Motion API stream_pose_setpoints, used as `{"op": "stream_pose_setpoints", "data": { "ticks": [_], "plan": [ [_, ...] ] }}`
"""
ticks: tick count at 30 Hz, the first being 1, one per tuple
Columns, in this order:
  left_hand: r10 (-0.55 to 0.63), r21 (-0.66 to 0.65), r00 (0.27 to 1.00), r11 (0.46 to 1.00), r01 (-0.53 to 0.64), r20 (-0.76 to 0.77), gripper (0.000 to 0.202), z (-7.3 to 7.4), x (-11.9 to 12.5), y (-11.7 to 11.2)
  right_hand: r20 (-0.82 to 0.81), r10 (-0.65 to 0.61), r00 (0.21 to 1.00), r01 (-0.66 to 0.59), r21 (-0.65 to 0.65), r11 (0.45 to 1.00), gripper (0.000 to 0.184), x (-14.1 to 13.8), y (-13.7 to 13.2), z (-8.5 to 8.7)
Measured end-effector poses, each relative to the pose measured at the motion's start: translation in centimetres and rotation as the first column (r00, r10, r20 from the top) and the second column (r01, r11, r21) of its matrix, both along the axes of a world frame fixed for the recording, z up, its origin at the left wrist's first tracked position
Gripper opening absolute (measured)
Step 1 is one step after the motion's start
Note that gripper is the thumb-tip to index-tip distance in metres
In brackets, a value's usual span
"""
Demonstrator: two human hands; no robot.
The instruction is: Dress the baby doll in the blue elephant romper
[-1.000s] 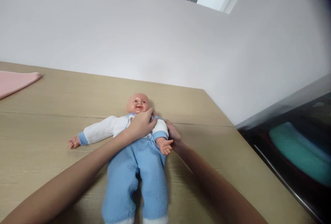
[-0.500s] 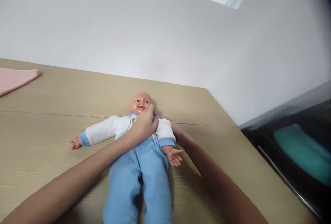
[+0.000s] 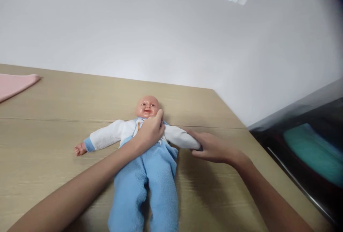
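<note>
A baby doll [image 3: 147, 171] lies on its back, dressed in white terry sleeves with blue cuffs and light blue trousers. My left hand [image 3: 151, 128] reaches across its chest and is closed on the clothing at the shoulder just below the chin; its fingertips are hidden. My right hand [image 3: 210, 146] is closed round the cuff end of the doll's white sleeve [image 3: 179, 136], which stretches out to the right. That sleeve's doll hand is out of sight behind my fingers. The doll's other arm [image 3: 105, 136] points out to the left, its small hand bare.
The wooden table [image 3: 53, 96] has a seam running across it and meets a white wall [image 3: 120, 28]. Pink cloth [image 3: 16, 84] lies at the far left. Beyond the table's right edge is a dark object with a teal seat-like surface [image 3: 313, 153].
My right hand has moved from beside the doll's body to the sleeve end. The sleeve, bent down before, is now pulled straight out to the right. My left hand stays at the shoulder.
</note>
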State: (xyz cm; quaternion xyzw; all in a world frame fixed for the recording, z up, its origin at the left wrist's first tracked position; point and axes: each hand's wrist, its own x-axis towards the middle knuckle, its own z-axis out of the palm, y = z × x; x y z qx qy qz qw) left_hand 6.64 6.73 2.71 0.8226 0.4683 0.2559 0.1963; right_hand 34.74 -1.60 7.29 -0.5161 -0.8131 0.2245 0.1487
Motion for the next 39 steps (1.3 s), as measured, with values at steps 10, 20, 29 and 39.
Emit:
{"op": "stream_pose_setpoints", "data": {
  "ticks": [10,20,29,39],
  "plan": [
    [-0.111,0.110,0.978,0.990,0.093,0.176,0.025,0.6,-2.1,-2.2,0.090,0.019,0.996,-0.025,0.059,0.998,0.053,4.1,1.7,-3.5],
    [-0.042,0.170,0.972,0.985,0.002,0.232,0.023,-1.4,-12.4,-7.1,-0.153,-0.031,0.988,0.091,0.402,0.911,0.028,-2.6,-2.4,-3.8],
    [0.056,0.036,0.968,0.997,-0.067,0.244,0.029,-4.2,-14.7,-7.7,-0.596,-0.162,0.786,0.018,-0.240,0.971,0.052,-7.6,0.0,-5.4],
    [0.133,-0.226,0.877,0.974,-0.028,0.461,0.023,-5.3,-14.8,-7.0,-0.626,-0.279,0.728,0.373,0.021,0.928,0.036,-9.4,-0.1,-9.7]
  ]
}}
